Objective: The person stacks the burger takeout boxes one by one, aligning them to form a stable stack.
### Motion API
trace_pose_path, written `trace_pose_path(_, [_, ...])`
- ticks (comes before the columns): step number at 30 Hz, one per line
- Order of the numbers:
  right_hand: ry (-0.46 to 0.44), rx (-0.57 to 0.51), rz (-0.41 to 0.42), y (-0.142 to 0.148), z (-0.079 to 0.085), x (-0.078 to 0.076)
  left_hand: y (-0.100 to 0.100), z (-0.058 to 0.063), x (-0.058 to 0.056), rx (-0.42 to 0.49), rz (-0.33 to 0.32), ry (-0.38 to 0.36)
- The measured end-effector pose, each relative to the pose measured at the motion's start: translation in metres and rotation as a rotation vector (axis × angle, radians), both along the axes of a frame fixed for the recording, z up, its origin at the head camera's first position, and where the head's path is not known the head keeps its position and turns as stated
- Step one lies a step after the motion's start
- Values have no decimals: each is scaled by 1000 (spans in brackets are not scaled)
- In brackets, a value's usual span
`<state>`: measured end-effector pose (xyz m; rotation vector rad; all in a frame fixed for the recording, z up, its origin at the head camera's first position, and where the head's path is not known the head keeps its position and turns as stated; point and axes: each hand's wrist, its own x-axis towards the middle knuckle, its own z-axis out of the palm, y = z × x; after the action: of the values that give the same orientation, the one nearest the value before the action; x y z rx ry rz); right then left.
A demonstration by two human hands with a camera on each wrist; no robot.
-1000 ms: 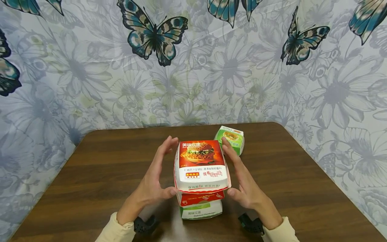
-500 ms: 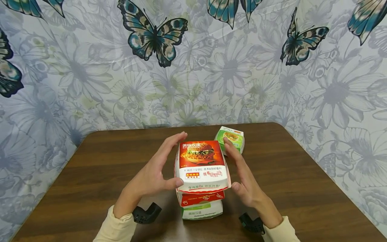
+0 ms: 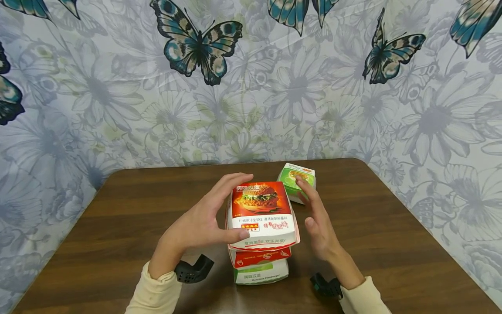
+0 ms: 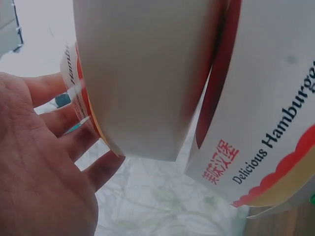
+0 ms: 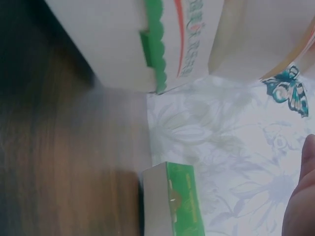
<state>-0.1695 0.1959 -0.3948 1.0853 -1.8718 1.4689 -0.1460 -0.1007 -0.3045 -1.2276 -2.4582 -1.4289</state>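
Observation:
A stack of hamburger boxes stands upright in the head view. Its top box (image 3: 262,218) is red and white with a burger picture. Under it shows the red front of another box (image 3: 262,257), and a green-and-white box (image 3: 262,272) forms the base. My left hand (image 3: 209,218) is at the top box's left side, thumb overlapping its front in this view. In the left wrist view the fingers (image 4: 74,118) reach right to a box's edge. My right hand (image 3: 322,226) stays apart from the stack's right side, fingers extended, holding nothing.
A smaller green-and-white hamburger box (image 3: 292,174) sits behind the stack to the right, near the far edge of the brown wooden table (image 3: 117,226). Behind the table hangs a flowered cloth (image 3: 251,113) with butterflies.
My left hand has shifted right, its thumb and fingers now overlapping the top box. My right hand has drawn away to the right. The stack stays in place.

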Motion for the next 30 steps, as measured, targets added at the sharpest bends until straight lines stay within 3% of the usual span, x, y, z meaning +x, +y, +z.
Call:
trace_pose_path(10, [-31,-34,-56,4,-9,-16,2,-1,0,-14,2,-54])
trace_pose_path(19, [-93,-1,-123,11,-8,-33,3,-2,0,-19,3,-53])
trace_pose_path(30, [-220,28,-291,22,-17,-55,5,-4,-3,-47,22,-37])
